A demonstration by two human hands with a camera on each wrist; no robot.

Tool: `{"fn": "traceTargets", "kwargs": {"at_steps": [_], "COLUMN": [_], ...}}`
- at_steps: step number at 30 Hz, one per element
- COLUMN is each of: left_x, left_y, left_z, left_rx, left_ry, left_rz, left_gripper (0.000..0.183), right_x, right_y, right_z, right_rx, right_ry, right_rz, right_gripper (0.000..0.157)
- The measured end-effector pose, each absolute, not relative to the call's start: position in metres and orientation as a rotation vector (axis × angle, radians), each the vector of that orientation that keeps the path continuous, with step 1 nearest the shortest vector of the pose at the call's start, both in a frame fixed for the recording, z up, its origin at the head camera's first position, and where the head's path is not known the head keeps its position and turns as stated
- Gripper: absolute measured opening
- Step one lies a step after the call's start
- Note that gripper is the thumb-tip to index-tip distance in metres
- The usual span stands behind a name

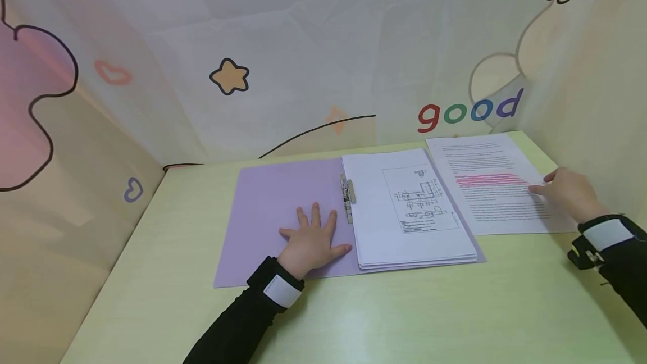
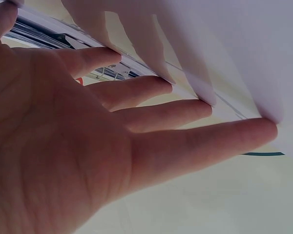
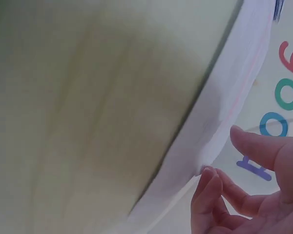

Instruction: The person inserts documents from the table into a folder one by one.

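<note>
A lilac folder [image 1: 275,195] lies spread on the table, with a metal clip [image 1: 346,198] at its spine. Stacked on its right side are white sheets [image 1: 374,212], the top one showing a technical drawing. My left hand [image 1: 308,245] rests on the bare left cover, fingers spread; the left wrist view shows its fingertips [image 2: 268,129] against the lilac surface. To the right is a printed sheet [image 1: 485,206] with pink highlighted lines. At that sheet's right edge, my right hand [image 1: 573,192] touches the paper with its fingertips, thumb and fingers apart.
The pale green-yellow table [image 1: 404,313] reaches toward me in front of the folder. A decorated cloth backdrop [image 1: 313,44] stands behind it, with cloth sides at left and right. The loose sheet lies close against the folder's right edge.
</note>
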State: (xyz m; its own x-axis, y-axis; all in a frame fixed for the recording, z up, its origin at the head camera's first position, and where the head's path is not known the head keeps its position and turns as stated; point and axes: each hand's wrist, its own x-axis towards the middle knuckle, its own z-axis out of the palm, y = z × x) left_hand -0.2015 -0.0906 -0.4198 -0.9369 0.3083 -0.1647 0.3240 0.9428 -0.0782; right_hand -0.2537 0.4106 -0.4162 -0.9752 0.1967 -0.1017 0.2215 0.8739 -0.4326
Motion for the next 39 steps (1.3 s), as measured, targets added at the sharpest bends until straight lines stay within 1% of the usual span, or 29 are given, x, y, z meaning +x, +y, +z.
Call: {"fn": "traceTargets", "kwargs": {"at_steps": [2, 7, 18, 30, 34, 39], "left_x": [-0.2019, -0.2031, -0.2035, -0.2027, -0.2023, -0.2019], "left_y": [-0.0910, -0.0918, -0.0915, -0.0909, -0.0907, -0.0914], "left_z": [-0.4208, -0.4226, -0.4231, -0.4217, -0.4214, -0.4227], "left_rx": [0.482, 0.479, 0.485, 0.475, 0.469, 0.481], "left_ry": [2.946, 2.941, 2.953, 2.947, 2.945, 2.950], "left_rz": [-0.159, -0.153, -0.146, -0.144, -0.138, -0.148], "left_gripper": [0.084, 0.085, 0.085, 0.084, 0.084, 0.084], "right_x": [-0.2520, -0.2485, -0.2520, -0.2529, -0.2535, -0.2542], "right_y": [0.4132, 0.4129, 0.4116, 0.4119, 0.4146, 0.4189], "right_z": [-0.4153, -0.4110, -0.4108, -0.4120, -0.4145, -0.4156], "right_rx": [0.336, 0.342, 0.411, 0.445, 0.419, 0.302], "right_ry": [2.988, 2.998, 2.944, 2.911, 2.925, 2.954], "right_rz": [-0.694, -0.661, -0.645, -0.718, -0.733, -0.714], "right_gripper": [0.070, 0.066, 0.061, 0.060, 0.059, 0.059]}}
